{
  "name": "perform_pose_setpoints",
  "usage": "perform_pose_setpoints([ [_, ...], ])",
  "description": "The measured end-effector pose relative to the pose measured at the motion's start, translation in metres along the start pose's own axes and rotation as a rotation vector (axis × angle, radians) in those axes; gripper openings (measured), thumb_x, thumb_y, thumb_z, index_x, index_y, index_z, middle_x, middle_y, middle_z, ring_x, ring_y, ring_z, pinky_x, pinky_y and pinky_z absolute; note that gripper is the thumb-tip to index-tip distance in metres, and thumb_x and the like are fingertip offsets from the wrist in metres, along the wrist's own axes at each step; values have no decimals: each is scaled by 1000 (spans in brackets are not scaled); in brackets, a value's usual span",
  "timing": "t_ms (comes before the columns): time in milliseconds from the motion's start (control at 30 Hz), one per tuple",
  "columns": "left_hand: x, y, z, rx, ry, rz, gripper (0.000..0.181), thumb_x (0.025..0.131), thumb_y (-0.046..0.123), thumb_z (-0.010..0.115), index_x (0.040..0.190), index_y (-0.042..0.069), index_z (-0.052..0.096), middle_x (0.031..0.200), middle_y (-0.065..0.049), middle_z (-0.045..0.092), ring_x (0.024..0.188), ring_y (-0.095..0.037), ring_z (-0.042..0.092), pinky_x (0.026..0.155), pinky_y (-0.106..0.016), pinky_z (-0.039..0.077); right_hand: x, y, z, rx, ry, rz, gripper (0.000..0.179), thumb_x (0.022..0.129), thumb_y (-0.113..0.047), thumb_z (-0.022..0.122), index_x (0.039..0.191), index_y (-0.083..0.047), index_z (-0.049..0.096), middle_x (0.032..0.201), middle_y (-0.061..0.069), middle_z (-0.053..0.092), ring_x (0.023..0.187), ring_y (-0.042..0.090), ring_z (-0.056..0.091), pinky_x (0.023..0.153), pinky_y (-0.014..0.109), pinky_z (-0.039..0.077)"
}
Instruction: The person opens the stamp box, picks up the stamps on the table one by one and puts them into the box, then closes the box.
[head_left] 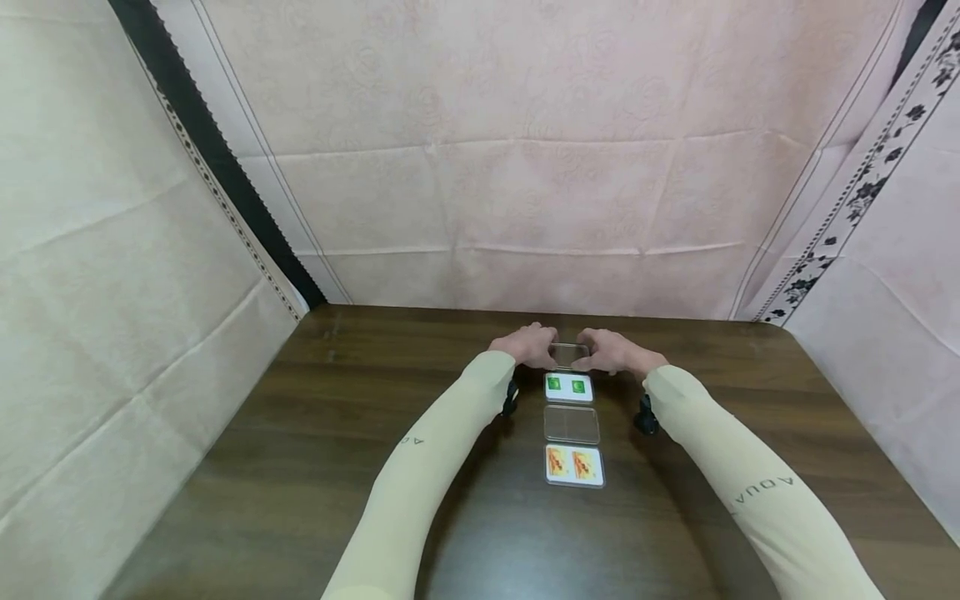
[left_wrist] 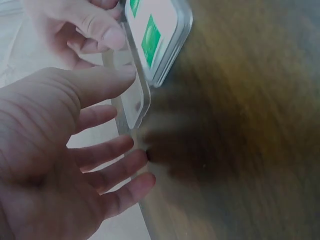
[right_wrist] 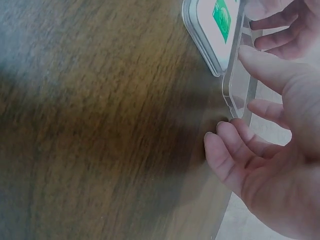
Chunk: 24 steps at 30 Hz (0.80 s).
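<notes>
At the far end of a row on the table, my left hand (head_left: 531, 345) and right hand (head_left: 611, 350) hold a clear plastic lid (head_left: 570, 356) from its two sides. Thumb and fingers lie on opposite faces of the lid, which tilts up in both wrist views. Right beside it sits a clear case holding a white card with green pictures (head_left: 566, 387). Nearer to me lies another clear lid (head_left: 572, 424), flat on the wood. Nearest is a case with a white card bearing two orange-yellow pictures (head_left: 574, 465).
The dark wooden table (head_left: 300, 483) ends just beyond my hands. Pale patterned cloth (head_left: 480, 200) hangs behind it, with more cloth along the left and right sides. Dark devices are strapped at both wrists.
</notes>
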<state>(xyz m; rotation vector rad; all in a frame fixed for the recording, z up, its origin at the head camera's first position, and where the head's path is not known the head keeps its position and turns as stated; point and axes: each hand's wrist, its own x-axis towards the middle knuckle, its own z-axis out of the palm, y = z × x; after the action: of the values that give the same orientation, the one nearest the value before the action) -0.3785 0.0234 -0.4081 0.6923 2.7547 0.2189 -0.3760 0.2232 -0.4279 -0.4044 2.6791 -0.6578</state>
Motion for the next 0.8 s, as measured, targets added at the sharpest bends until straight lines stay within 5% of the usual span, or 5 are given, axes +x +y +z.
perform_pose_setpoints([
  [200,3,-3,-1,9,-10,11,40,91,36,68,124,16,58,108,-1,55,96,-18,51,81,-36,46,2,0,1,2,-22,22,69,90,-37,70,143,-4,40,115,19,57,83,23,56,64,33,53],
  [533,9,1,1,13,-18,-46,39,90,40,68,124,23,58,122,-2,48,109,-20,40,83,-44,46,8,1,-1,-37,-48,6,73,89,-37,71,145,-4,38,136,25,49,108,33,56,68,37,55],
  [800,15,-4,4,6,-25,-40,46,88,43,69,128,23,58,124,-2,46,109,-20,40,85,-44,46,11,3,0,-4,-59,25,69,88,-36,72,143,-7,39,133,23,50,109,33,54,68,36,53],
])
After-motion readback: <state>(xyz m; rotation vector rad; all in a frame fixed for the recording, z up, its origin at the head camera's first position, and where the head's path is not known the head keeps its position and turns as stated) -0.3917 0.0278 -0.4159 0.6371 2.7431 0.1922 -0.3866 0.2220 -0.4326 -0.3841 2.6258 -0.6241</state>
